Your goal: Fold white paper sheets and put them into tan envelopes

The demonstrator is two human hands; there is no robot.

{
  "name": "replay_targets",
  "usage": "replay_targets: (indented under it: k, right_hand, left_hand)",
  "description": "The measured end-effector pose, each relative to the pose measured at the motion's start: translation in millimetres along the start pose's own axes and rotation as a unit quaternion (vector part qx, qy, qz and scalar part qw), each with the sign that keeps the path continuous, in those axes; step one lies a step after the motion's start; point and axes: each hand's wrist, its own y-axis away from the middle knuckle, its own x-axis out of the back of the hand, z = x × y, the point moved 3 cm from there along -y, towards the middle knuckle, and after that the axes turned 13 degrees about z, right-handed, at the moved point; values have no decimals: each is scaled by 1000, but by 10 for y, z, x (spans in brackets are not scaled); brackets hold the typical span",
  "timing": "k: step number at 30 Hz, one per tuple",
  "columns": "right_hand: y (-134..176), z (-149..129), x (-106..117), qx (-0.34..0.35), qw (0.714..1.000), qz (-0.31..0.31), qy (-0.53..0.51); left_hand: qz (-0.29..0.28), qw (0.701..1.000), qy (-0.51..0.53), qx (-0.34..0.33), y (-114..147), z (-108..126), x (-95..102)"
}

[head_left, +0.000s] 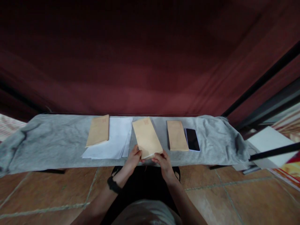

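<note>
A tan paper envelope (147, 135) is held between both hands at the front edge of the cloth-covered table, tilted with its top leaning left. My left hand (134, 157) grips its lower left corner, fingers closed. My right hand (162, 158) pinches the lower right corner. A bit of white shows at the envelope's near end, between the hands. To the left, another tan envelope (98, 130) lies partly over a stack of white paper sheets (119, 137). On the right lies a stack of tan envelopes or a single thick one (177, 136); I cannot tell which.
A smartphone (192, 139) with a pale purple edge lies right of the tan envelopes. Grey cloth (53, 142) covers the narrow table. A dark red curtain-like surface (150, 78) rises behind it. Black bars (264, 75) and a white box (269, 145) stand at the right.
</note>
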Motion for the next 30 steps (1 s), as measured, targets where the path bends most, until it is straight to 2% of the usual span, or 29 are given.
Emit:
replay_targets:
  k: [2, 3, 5, 8, 9, 11, 13, 14, 17, 20, 26, 30]
  right_hand:
    - [-125, 64, 41, 49, 998, 8, 47]
    - [-180, 70, 66, 101, 991, 19, 81]
    - [-269, 50, 119, 190, 972, 48, 129]
    - [-362, -27, 167, 260, 949, 53, 169]
    - [-381, -61, 163, 293, 934, 41, 199]
    - [-405, -110, 126, 375, 884, 5, 278]
    - [-420, -102, 72, 445, 823, -34, 351]
    - [-430, -78, 51, 464, 802, -50, 374]
    - [-452, 27, 18, 490, 756, -72, 428]
    - [-450, 98, 26, 503, 726, -71, 463]
    - [-413, 95, 53, 522, 691, -82, 493]
    - [-395, 88, 47, 532, 674, -78, 506]
  left_hand:
    - [-8, 995, -84, -45, -206, 34, -37]
    - [-13, 990, -125, -59, -297, 44, -53]
    - [-10, 985, -159, -71, -448, 53, -65]
    - [21, 979, -177, -102, -573, 39, -33]
    - [39, 970, -196, -135, -585, 26, -13]
    - [66, 940, -249, -224, -563, -20, 33]
    - [67, 899, -300, -310, -505, -103, 79]
    - [57, 884, -318, -338, -475, -157, 104]
    - [24, 852, -359, -379, -421, -295, 182]
    - [15, 846, -374, -381, -442, -334, 232]
    - [0, 840, -383, -385, -497, -236, 230]
    - [11, 814, -421, -399, -420, -202, 211]
